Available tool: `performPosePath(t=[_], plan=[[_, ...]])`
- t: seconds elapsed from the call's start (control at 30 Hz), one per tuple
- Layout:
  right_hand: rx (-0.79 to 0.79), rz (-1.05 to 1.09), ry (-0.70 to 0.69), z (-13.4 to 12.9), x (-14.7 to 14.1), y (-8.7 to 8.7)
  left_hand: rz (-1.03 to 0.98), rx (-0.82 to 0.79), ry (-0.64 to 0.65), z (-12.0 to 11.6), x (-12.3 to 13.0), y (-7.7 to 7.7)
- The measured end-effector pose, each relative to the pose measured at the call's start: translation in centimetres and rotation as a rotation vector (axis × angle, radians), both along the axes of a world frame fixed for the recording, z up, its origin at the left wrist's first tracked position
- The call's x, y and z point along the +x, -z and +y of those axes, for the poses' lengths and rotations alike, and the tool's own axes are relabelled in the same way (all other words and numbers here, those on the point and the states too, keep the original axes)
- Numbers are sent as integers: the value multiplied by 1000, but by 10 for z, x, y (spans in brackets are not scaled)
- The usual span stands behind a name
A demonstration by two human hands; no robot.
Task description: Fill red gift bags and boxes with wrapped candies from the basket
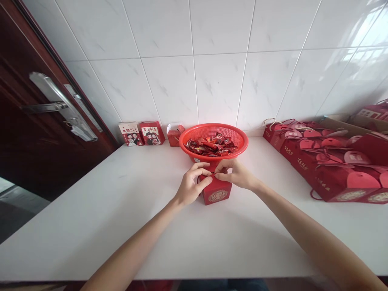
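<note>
A small red box (216,194) with a round gold emblem stands upright on the white table (121,210). My left hand (194,184) is at the top left of the box, thumb and fingers pinched at its top edge. On the other side, my right hand (232,173) pinches at the top centre, close to the left fingertips. A dark cord shows between the fingertips; the exact grip on it is too small to tell. Directly behind the box is a red plastic basket (244,145) holding many red-wrapped sweets (209,146).
Many red gift boxes (306,165) stand packed in rows at the right. Against the tiled wall (169,89) are two printed boxes (131,135) (152,134) and a small red box (175,136). A dark door (27,121) is at the left.
</note>
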State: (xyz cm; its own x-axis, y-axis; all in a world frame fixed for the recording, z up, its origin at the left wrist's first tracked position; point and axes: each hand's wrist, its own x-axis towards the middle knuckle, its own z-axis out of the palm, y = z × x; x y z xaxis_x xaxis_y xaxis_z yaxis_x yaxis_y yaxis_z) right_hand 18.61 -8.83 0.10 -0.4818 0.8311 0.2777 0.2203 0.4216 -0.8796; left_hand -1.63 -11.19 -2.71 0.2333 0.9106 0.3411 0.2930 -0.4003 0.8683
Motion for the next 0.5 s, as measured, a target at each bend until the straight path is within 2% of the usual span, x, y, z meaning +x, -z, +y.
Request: performPosePath(t=[0.5], plan=[[-21, -3, 3, 0, -2, 2, 14, 16, -5, 0, -2, 1]])
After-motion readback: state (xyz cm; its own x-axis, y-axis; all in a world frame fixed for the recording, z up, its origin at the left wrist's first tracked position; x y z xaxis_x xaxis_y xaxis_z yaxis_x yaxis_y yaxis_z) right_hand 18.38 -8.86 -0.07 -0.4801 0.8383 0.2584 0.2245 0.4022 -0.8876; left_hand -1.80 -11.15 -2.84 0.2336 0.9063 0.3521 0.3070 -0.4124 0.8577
